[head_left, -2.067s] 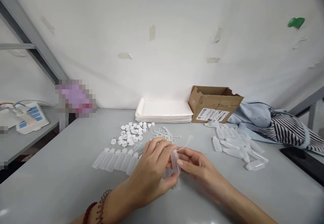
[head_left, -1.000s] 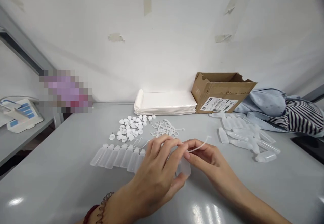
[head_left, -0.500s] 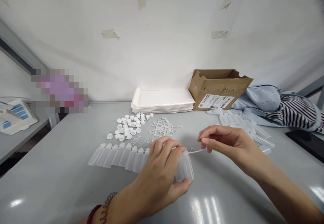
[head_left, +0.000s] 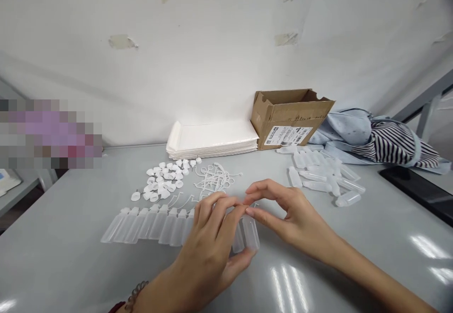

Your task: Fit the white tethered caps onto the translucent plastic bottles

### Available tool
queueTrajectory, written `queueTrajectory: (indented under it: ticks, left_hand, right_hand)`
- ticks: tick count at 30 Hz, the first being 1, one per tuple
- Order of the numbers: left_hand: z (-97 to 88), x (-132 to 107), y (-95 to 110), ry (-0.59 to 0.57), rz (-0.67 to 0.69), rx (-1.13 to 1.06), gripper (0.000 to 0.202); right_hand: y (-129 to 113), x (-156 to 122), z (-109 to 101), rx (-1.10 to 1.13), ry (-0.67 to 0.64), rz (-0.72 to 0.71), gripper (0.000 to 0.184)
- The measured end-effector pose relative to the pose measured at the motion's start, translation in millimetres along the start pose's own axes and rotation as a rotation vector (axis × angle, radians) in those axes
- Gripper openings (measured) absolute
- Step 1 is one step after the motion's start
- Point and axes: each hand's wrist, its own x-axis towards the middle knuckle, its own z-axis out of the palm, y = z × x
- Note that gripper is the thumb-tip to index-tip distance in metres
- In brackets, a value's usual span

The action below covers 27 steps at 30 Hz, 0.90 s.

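My left hand is closed around a small translucent plastic bottle, its thumb at the base and its fingertips by the neck. Thumb and fingertips of my right hand pinch at that same neck, where the thin white plastic strap is hidden by the fingers. A row of similar bottles lies to the left, partly behind my left hand, with thin straps sticking out at several necks. Beyond them are a pile of white cone-shaped caps and a tangle of loose white looped straps.
More bottles lie scattered at the right. Against the wall stand a stack of white padded envelopes and an open cardboard box. Striped and light blue cloth and a black phone-like object are at the far right.
My right hand has moved left from beside the bottle, bringing the strap's free end to the neck against my left fingertips. The camera view has shifted slightly to the right.
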Motion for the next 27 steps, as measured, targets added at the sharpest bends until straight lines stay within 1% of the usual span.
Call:
queueTrajectory:
  ticks: [5,7,9,13,17,20,24,27]
  left_hand:
    - [-3.2,2,3,0.048,-0.014,-0.018,0.045]
    - [-4.9,2,3,0.064,-0.005,-0.015,0.045]
    - [-6.2,1,3,0.071,0.004,-0.014,0.045]
    - [-7.8,0,1,0.065,0.024,-0.019,0.047]
    - [-8.1,0,-1,0.022,0.026,-0.03,0.046]
    - [-5.4,0,-1,-0.012,0.028,-0.02,0.045]
    - [0.6,-1,-1,-0.076,0.006,-0.004,0.045]
    - [3.3,-1,-2,-0.11,-0.035,0.004,0.04]
  right_hand:
    - [-6,0,-5,0.177,-0.122,0.138,0.021]
    - [-9,0,-8,0.257,-0.153,0.151,0.022]
    - [-10,0,-10,0.281,-0.16,0.133,0.021]
    - [-10,0,-10,0.202,-0.158,0.068,0.017]
    - [-11,0,-10,0.11,-0.146,0.032,0.013]
    - [-11,2,-9,0.004,-0.181,0.038,0.01]
    - [-6,5,-5,-0.11,-0.218,0.081,0.009]
    - [0,5,0,-0.217,-0.225,0.053,0.012]
